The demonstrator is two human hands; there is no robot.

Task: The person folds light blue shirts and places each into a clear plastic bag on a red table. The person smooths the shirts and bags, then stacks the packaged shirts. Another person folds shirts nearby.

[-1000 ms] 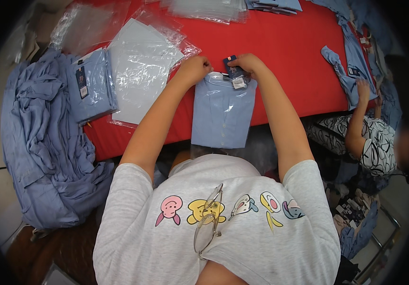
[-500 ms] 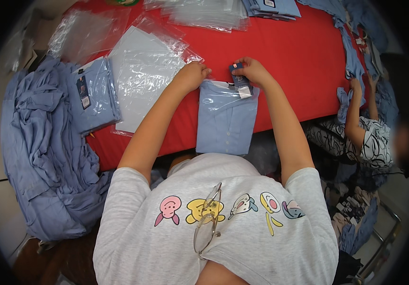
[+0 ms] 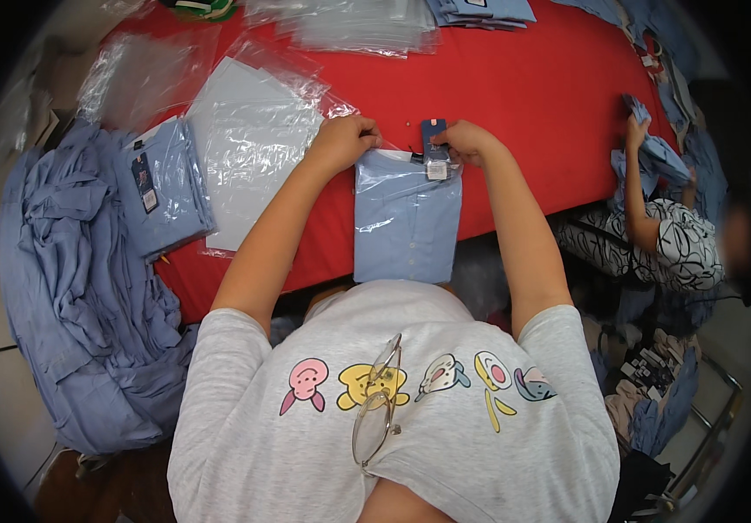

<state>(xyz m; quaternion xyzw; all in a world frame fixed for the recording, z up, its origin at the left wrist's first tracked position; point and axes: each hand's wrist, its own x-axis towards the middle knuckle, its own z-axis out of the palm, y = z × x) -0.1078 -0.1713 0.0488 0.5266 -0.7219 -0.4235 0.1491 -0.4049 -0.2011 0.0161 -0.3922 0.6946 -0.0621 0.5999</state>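
Note:
A folded light blue shirt (image 3: 406,228) lies in front of me, its lower end over the table's near edge. Clear plastic bag film (image 3: 382,185) covers its upper part. At the bag's upper left corner, my left hand (image 3: 347,142) is closed in a pinch on the film. A dark blue hang tag (image 3: 434,132) with a white label at its lower end lies over the collar area. My right hand (image 3: 471,143) comes from the right, with thumb and finger closed on the tag's edge. The other fingers are curled and partly hidden.
On the red-covered table (image 3: 532,105), flat clear bags (image 3: 253,148) lie left of the shirt, beside a bagged blue shirt (image 3: 162,187). Heaped blue garments (image 3: 79,288) hang at the far left. More bags (image 3: 362,26) and folded shirts (image 3: 484,12) lie at the back. At right, another person's hand (image 3: 637,131) holds blue cloth.
The tag now lies straighter above the collar, and my right hand has shifted slightly down beside it. My left hand keeps its pinch. The other person's hand has risen with blue cloth.

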